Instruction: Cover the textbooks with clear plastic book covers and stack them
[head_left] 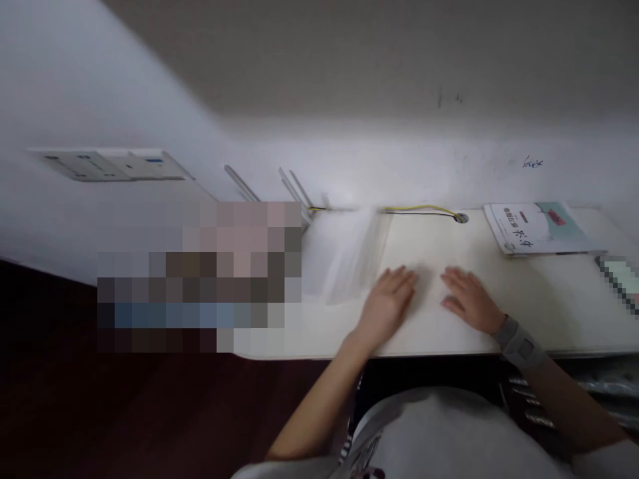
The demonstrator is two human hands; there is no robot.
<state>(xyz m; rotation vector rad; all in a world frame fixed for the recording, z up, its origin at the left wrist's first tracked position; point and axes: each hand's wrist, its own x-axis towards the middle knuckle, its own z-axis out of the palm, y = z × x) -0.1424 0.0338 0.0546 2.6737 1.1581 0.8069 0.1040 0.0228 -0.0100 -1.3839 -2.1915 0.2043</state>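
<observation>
My left hand (389,306) is over the white tabletop (424,339), fingers stretched out and close together, slightly smeared by motion. Just to its left is a blurred whitish, sheet-like thing (344,259); I cannot tell whether the hand touches it. A short gap separates that hand from my right hand (472,303), whose fingers are extended with the thumb apart. Nothing shows in either hand. A grey band (522,342) wraps my right wrist.
A booklet (534,229) with a white and green cover lies at the back right. A partly pixelated device (622,283) sits at the right edge. A yellow cable (424,207) runs along the wall to a hole (462,218). Pixelation covers the left end.
</observation>
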